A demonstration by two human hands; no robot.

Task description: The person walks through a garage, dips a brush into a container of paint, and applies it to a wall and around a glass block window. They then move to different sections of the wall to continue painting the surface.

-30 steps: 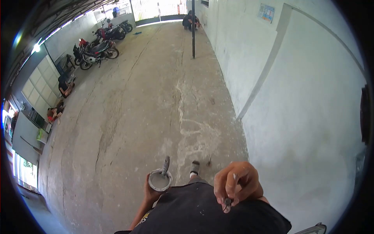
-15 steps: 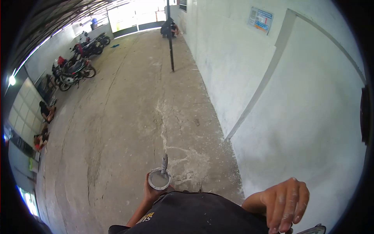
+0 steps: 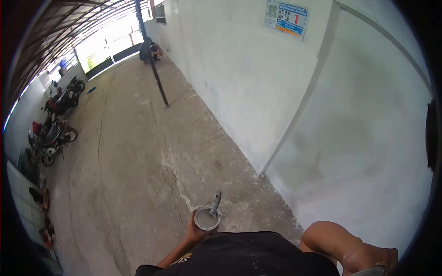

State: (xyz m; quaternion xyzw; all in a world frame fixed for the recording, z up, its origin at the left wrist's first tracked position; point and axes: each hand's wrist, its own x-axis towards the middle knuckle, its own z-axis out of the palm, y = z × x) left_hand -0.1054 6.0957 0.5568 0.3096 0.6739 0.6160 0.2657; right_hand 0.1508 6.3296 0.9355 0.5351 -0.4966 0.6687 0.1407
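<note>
My left hand (image 3: 195,232) is wrapped round a small round container (image 3: 207,218) in front of my dark shirt. Greyish material lies inside it, and a coated tool handle (image 3: 217,201) sticks up over its far rim. My right hand (image 3: 370,258) is low at the right, bent down beside my body near the white wall (image 3: 340,184). Its fingers are mostly hidden, and a curved metallic edge (image 3: 370,271) shows just below it. What that hand holds, if anything, cannot be made out.
A dark post (image 3: 154,69) stands on the concrete floor (image 3: 124,161). Beyond it a person (image 3: 149,51) crouches by the wall. Motorcycles (image 3: 53,135) are parked at the left, with people (image 3: 46,232) low at the left edge. A sign (image 3: 286,19) hangs on the wall.
The view has turned to the right and tilted. My right hand has turned downward, and its spread-out fingers have gone out of clear sight. My left hand still holds the container.
</note>
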